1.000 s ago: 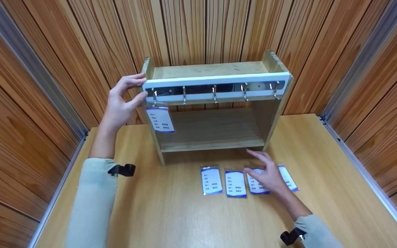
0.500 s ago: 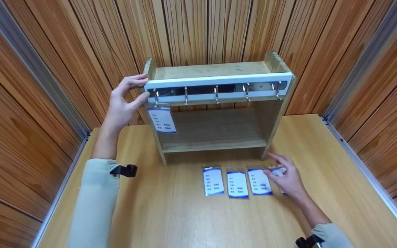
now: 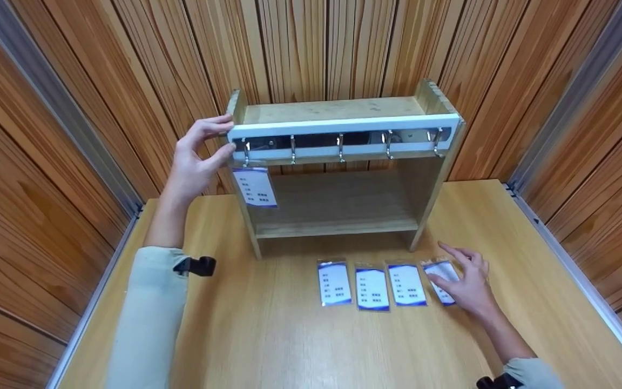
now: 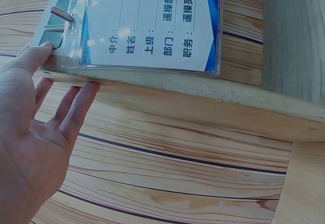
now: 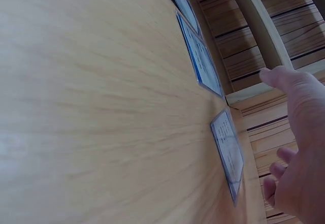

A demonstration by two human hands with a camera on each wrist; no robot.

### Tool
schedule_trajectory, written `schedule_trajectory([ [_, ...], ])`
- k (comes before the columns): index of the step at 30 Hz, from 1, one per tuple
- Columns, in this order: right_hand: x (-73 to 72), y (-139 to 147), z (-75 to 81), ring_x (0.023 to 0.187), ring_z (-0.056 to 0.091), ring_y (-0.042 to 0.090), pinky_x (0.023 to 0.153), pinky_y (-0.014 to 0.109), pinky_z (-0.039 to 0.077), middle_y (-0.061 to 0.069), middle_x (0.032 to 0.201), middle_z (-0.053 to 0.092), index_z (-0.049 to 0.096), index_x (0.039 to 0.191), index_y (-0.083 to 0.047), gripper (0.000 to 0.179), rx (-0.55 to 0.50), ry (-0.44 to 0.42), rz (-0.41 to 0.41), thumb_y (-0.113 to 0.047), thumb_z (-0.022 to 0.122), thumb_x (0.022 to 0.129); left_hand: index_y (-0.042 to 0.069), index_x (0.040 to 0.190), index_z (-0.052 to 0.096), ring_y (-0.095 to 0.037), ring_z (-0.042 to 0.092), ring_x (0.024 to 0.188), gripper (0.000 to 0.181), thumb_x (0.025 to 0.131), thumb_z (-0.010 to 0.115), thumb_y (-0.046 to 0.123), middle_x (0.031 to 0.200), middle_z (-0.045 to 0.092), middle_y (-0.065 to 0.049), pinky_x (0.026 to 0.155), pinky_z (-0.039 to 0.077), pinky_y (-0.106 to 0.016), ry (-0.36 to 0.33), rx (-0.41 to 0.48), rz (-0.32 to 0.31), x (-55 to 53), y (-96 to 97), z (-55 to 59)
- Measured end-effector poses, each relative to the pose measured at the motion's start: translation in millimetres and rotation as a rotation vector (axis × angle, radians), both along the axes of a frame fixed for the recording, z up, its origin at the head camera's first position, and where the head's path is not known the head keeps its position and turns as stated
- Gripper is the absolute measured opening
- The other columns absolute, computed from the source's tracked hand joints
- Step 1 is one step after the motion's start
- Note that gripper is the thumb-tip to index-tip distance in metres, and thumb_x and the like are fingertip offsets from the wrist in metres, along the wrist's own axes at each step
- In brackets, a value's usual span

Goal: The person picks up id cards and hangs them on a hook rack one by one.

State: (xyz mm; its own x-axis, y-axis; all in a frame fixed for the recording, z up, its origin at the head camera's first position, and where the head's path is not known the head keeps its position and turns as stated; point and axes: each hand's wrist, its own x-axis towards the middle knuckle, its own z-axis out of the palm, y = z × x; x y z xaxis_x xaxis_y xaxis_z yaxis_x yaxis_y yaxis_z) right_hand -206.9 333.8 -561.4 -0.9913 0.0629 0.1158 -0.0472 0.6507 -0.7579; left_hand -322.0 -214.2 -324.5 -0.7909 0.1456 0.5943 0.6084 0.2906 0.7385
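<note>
My left hand [image 3: 195, 154] holds the left front edge of a small wooden shelf [image 3: 338, 205]. In the left wrist view its thumb lies on the end of the white hook rail [image 3: 343, 125], with the other fingers [image 4: 76, 109] against the outer side panel. From the leftmost hook [image 3: 246, 151] hangs a badge in a clear sleeve [image 4: 152, 26]. My right hand [image 3: 470, 286] is over the rightmost badge [image 3: 440, 275] on the table, thumb and fingers apart, holding nothing. In the right wrist view that badge [image 5: 228, 153] lies flat, beside the hand.
Three more badges lie in a row in front of the shelf: a left one [image 3: 335, 283], a middle one [image 3: 372, 289] and a right one [image 3: 407, 284]. Several other hooks on the rail are bare. Wood-panelled walls [image 3: 300, 48] enclose the table [image 3: 300, 346] at the back and sides.
My right hand has moved right, from over the third badge to the rightmost one, which now sits a little farther left and closer to the row. My left hand stays at the rail.
</note>
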Motion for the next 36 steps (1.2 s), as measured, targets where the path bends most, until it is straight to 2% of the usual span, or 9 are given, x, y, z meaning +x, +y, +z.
schedule_trajectory([
  [7, -0.6, 4, -7.3, 0.145, 0.025, 0.054, 0.108, 0.068, 0.029, 0.037, 0.17, 0.03, 0.05, 0.169, -0.016, 0.083, 0.116, -0.074, -0.006, -0.04, 0.086, 0.098, 0.001, 0.144, 0.067, -0.021, 0.06, 0.147, 0.036, 0.108, 0.071, 0.004, 0.166, 0.062, -0.009, 0.136, 0.035, -0.052, 0.003, 0.005, -0.004, -1.9, 0.5, -0.3],
  [12, -0.8, 5, -10.9, 0.143, 0.025, 0.053, 0.105, 0.066, 0.027, 0.036, 0.169, 0.03, 0.049, 0.17, -0.018, 0.084, 0.142, -0.105, -0.017, -0.045, 0.083, 0.098, 0.001, 0.144, 0.067, -0.02, 0.06, 0.146, 0.036, 0.108, 0.071, 0.004, 0.166, 0.062, -0.009, 0.135, 0.036, -0.052, 0.002, 0.004, -0.001, -1.2, 0.1, -0.1],
  [20, -3.1, 3, -15.7, 0.144, 0.019, 0.057, 0.102, 0.068, 0.02, 0.038, 0.165, 0.028, 0.052, 0.168, -0.016, 0.081, 0.155, -0.149, -0.028, -0.046, 0.082, 0.1, 0.002, 0.144, 0.067, -0.021, 0.06, 0.147, 0.036, 0.109, 0.071, 0.005, 0.166, 0.062, -0.008, 0.135, 0.036, -0.053, 0.001, 0.001, -0.001, -0.7, 1.2, 0.5],
  [31, -3.0, 1, -18.9, 0.138, 0.024, 0.054, 0.102, 0.069, 0.019, 0.037, 0.156, 0.035, 0.061, 0.16, -0.015, 0.067, 0.142, -0.143, -0.035, -0.036, 0.082, 0.1, 0.001, 0.144, 0.067, -0.024, 0.059, 0.149, 0.037, 0.108, 0.071, 0.002, 0.166, 0.061, -0.011, 0.135, 0.036, -0.053, 0.001, 0.004, -0.001, -3.4, 1.1, -2.3],
  [36, -4.1, 1, -16.9, 0.141, 0.023, 0.056, 0.102, 0.069, 0.02, 0.04, 0.158, 0.035, 0.058, 0.162, -0.011, 0.068, 0.134, -0.157, -0.039, -0.031, 0.082, 0.101, 0.001, 0.144, 0.067, -0.022, 0.06, 0.147, 0.037, 0.108, 0.071, 0.002, 0.165, 0.062, -0.01, 0.135, 0.036, -0.052, 0.003, 0.009, -0.001, -2.5, 0.3, -2.5],
])
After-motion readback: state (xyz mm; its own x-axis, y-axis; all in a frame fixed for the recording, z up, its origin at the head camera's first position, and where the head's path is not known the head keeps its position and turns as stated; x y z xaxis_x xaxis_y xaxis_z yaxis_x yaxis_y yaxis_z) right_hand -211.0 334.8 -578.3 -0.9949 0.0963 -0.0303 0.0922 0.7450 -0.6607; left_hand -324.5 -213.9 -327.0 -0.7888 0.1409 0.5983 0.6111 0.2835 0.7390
